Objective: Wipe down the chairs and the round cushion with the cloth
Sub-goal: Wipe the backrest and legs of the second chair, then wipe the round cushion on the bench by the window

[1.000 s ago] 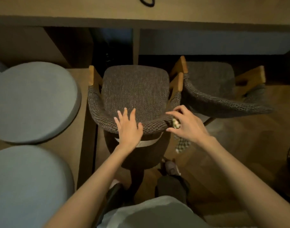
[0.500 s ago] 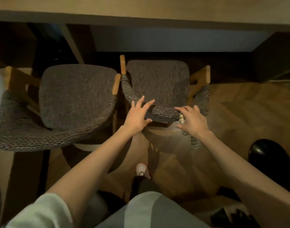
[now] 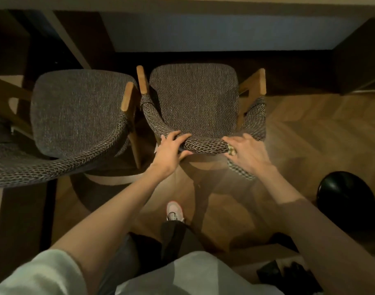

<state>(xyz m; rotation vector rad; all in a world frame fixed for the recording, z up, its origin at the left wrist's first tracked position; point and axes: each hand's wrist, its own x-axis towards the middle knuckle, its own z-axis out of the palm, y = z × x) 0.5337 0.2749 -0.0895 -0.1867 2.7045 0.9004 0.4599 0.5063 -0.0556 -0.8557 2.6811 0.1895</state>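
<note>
A person's left hand [image 3: 171, 152] grips the woven, curved back rail [image 3: 205, 144] of the right-hand chair [image 3: 193, 99], fingers curled over it. The right hand [image 3: 249, 155] clutches a checked cloth [image 3: 241, 173] against the rail's right end, its tail hanging below. A matching tweed chair [image 3: 76, 111] stands just beside, both facing the counter [image 3: 182, 3]. Bare wood floor [image 3: 310, 135] opens to the right.

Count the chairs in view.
2. The left chair stands beside the centre chair, partly cut off by the frame. The centre chair has the left hand gripping its backrest and the right hand holding the cloth there. Others may be out of frame.
</note>
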